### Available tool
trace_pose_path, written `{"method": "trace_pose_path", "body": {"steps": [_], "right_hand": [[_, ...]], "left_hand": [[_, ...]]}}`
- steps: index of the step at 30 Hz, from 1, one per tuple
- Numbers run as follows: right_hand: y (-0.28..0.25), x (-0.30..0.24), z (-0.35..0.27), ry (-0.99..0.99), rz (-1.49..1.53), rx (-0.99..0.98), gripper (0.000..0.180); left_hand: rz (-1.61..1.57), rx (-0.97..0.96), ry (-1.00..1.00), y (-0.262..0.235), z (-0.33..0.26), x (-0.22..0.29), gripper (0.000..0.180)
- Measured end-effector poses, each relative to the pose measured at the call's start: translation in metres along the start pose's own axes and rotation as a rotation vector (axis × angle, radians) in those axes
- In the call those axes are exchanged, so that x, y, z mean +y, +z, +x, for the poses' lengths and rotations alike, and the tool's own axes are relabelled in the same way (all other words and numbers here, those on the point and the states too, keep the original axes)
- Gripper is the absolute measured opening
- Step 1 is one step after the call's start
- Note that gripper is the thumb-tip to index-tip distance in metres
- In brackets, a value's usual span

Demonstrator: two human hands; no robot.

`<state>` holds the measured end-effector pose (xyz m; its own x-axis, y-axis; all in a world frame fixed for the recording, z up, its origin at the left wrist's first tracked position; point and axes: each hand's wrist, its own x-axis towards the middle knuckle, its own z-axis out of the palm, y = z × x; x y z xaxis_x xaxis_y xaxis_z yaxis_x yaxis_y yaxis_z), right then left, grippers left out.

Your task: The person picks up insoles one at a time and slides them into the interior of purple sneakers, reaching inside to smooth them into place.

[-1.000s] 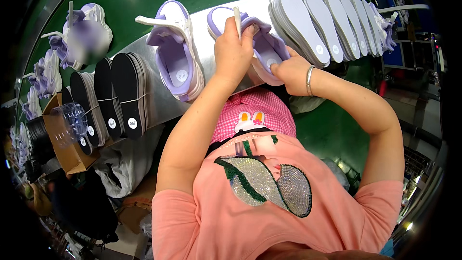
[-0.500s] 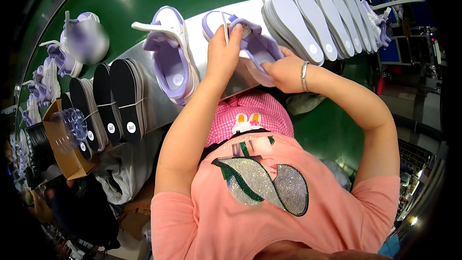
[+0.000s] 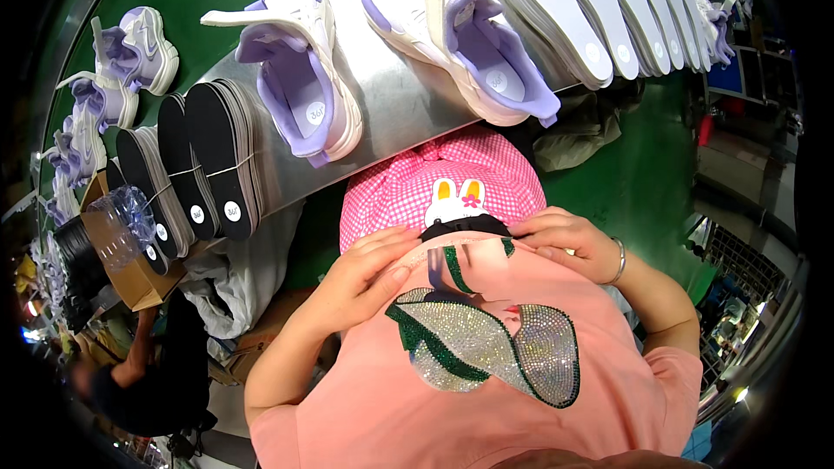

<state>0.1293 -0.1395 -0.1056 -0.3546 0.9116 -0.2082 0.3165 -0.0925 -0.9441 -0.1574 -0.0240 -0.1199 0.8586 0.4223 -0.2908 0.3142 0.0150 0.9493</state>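
Observation:
My left hand [image 3: 363,276] lies against my waist, at the hem of the peach shirt [image 3: 512,421] and the top of a pink checked apron [image 3: 395,195] with a rabbit patch. Its fingers are stretched out and hold nothing I can see. My right hand [image 3: 569,243] rests at the other side of the waist, fingers extended over the cloth. Ahead, two white and lilac shoes stand on a metal bench: a left shoe [image 3: 346,108] and a right shoe [image 3: 408,22]. Both have pale straps sticking out and insoles with round labels inside.
Stacks of white insoles [image 3: 556,9] line the bench's right end. Bundles of black insoles [image 3: 217,148] stand at its left, beside a cardboard box [image 3: 130,282] and a clear plastic container [image 3: 130,217]. More shoes [image 3: 152,48] sit on the green surface. Another person [image 3: 152,391] is at lower left.
Both hands have let go of the right shoe and drawn back to my waist. That shoe now stands on the bench by itself. The view has shifted slightly.

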Motion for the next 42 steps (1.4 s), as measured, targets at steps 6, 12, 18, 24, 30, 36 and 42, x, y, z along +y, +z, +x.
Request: {"method": "trace_pose_path", "body": {"steps": [6,12,18,24,30,36,42], "right_hand": [[-0.018,0.007,0.002,0.083,0.166,-0.096,0.016],[-0.053,-0.017,0.041,0.038,-0.272,0.366,0.015],[-0.068,-0.013,0.095,0.071,-0.908,0.047,0.036],[-0.062,-0.03,0.13,0.461,-0.936,-0.367,0.021],[-0.063,-0.043,0.128,0.454,-0.901,-0.281,0.022],[-0.07,-0.064,0.155,-0.345,-1.224,0.474,0.019],[-0.08,-0.041,0.169,-0.565,-1.194,0.507,0.018]], "left_hand": [[-0.063,0.033,-0.068,-0.011,0.019,0.0,0.02],[-0.503,0.47,-0.191,-0.015,0.056,0.011,0.017],[-0.253,0.67,0.185,-0.018,0.128,0.037,0.047],[-0.315,0.699,0.213,-0.023,0.181,0.04,0.038],[-0.643,0.679,0.16,-0.033,0.177,0.044,0.023],[-0.663,0.637,0.169,-0.039,0.169,0.051,0.021],[-0.764,0.678,0.031,-0.043,0.166,0.047,0.03]]}}
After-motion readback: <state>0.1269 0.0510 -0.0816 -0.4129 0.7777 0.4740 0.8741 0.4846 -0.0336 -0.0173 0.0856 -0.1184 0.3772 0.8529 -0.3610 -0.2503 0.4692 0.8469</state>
